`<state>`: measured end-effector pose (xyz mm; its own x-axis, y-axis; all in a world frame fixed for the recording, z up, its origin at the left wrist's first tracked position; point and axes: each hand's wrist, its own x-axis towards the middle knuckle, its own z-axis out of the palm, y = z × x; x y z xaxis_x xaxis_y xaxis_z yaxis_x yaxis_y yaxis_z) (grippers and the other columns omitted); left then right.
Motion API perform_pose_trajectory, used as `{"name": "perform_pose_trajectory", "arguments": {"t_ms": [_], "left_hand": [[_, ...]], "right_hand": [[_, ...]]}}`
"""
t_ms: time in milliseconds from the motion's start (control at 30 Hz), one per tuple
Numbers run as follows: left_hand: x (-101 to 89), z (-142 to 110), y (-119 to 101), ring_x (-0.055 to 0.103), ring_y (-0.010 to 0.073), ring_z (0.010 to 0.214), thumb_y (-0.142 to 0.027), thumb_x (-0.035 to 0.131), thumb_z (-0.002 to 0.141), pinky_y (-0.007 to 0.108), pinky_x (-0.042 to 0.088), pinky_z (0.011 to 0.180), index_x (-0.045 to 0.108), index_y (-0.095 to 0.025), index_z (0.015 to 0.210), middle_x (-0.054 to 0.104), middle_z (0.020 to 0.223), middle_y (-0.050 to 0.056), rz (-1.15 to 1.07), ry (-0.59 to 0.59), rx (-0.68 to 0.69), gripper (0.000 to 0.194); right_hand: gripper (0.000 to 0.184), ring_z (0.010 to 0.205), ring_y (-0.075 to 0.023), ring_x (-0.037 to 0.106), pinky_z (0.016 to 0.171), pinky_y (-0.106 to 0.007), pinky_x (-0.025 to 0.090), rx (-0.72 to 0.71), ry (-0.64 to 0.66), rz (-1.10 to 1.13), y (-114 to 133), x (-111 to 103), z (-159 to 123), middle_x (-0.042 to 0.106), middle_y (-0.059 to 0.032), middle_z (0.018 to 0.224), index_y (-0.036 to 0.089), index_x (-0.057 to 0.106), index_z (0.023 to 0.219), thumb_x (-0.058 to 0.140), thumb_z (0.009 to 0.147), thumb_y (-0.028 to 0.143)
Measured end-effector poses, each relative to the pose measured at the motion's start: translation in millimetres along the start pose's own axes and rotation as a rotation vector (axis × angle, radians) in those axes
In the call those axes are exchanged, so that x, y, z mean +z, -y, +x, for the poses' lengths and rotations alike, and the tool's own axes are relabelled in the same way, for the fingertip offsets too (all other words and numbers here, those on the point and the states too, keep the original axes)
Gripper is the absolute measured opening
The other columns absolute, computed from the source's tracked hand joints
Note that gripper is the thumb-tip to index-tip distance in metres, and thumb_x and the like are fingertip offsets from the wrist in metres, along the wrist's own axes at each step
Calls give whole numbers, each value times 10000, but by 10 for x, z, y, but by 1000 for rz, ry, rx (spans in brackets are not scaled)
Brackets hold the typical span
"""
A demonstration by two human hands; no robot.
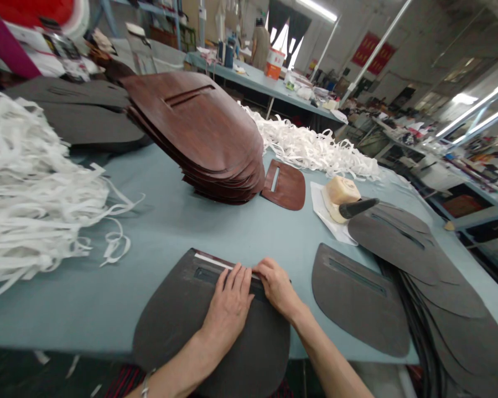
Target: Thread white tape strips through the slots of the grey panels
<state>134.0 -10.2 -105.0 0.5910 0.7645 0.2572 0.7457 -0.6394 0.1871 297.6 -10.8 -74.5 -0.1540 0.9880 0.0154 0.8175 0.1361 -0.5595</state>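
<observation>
A dark grey rounded panel (178, 326) with a slot near its top edge lies at the table's front edge. A white strip (211, 260) runs along that top edge. My left hand (229, 301) lies flat on the panel, fingers stretched out onto the slot area. My right hand (277, 286) rests just to its right, fingers curled and pressing down on the same top edge. What the right fingers pinch, if anything, is hidden.
A tilted stack of brown panels (199, 132) stands mid-table, one small brown piece (285, 185) beside it. Grey panels (359, 298) fan out at the right. White strip heaps (33, 188) lie left and far back (311, 146). A tan block with a black handle (344, 199) sits on paper. A person (260, 47) stands far back.
</observation>
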Motion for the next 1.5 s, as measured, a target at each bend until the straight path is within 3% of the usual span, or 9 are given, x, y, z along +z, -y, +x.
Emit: {"name": "perform_pose_trajectory", "arguments": {"t_ms": [233, 467, 733, 833, 933, 1167, 1333, 1500], "left_hand": [[-76, 15, -24, 375, 283, 1312, -199, 417, 904, 487, 292, 1083, 428, -192, 1361, 511, 1322, 140, -7, 80, 8, 457], [-140, 50, -53, 401, 307, 1289, -112, 411, 860, 516, 328, 1053, 472, -167, 1324, 520, 1304, 161, 53, 124, 40, 471], [-118, 72, -198, 514, 264, 1157, -50, 463, 814, 396, 423, 994, 502, -93, 1292, 551, 1263, 173, 164, 102, 83, 482], [-130, 112, -253, 540, 257, 1104, -76, 478, 829, 398, 456, 933, 523, -141, 1265, 582, 1193, 155, 163, 116, 79, 443], [-140, 156, -329, 540, 251, 1071, -77, 458, 838, 408, 449, 932, 586, -102, 1153, 601, 1115, 152, 157, 122, 90, 340], [-151, 216, -487, 568, 228, 966, -41, 447, 820, 386, 474, 879, 596, -97, 1129, 621, 998, 129, 202, 147, 125, 349], [-65, 166, -576, 505, 263, 1176, -45, 473, 813, 418, 435, 982, 538, -104, 1239, 563, 1223, 171, 182, 130, 123, 434], [-4, 124, -650, 505, 279, 1203, -87, 459, 833, 448, 444, 979, 526, -115, 1258, 568, 1240, 167, 217, 121, 120, 431]], "right_hand": [[215, 857, -162, 551, 772, -285, 462, 9, -91, -1, -258, -173, -423, 575, -55, 903, 208, 616, 966, 407, 931, 170], [102, 816, -159, 557, 760, -285, 452, 99, -108, 73, -292, -218, -375, 577, -26, 840, 201, 613, 879, 512, 888, 195], [205, 827, -163, 518, 746, -294, 441, -80, -110, -54, -374, -177, -476, 568, -53, 861, 198, 605, 931, 401, 951, 190], [213, 817, -167, 512, 735, -302, 440, -129, -135, -122, -410, -140, -495, 571, -61, 854, 187, 603, 944, 390, 956, 187], [220, 809, -169, 517, 727, -307, 442, -153, -158, -176, -433, -103, -495, 575, -62, 847, 186, 603, 945, 383, 956, 181], [239, 832, -185, 507, 738, -339, 443, -221, -147, -275, -468, -95, -538, 580, -79, 910, 176, 584, 1030, 360, 952, 155], [257, 872, -210, 505, 761, -374, 441, -218, -96, -377, -340, -134, -607, 599, -111, 975, 155, 589, 1097, 376, 951, 163], [299, 970, -249, 503, 820, -421, 439, -248, -171, -445, -267, -87, -713, 607, -144, 1033, 148, 587, 1147, 380, 932, 137]]}}
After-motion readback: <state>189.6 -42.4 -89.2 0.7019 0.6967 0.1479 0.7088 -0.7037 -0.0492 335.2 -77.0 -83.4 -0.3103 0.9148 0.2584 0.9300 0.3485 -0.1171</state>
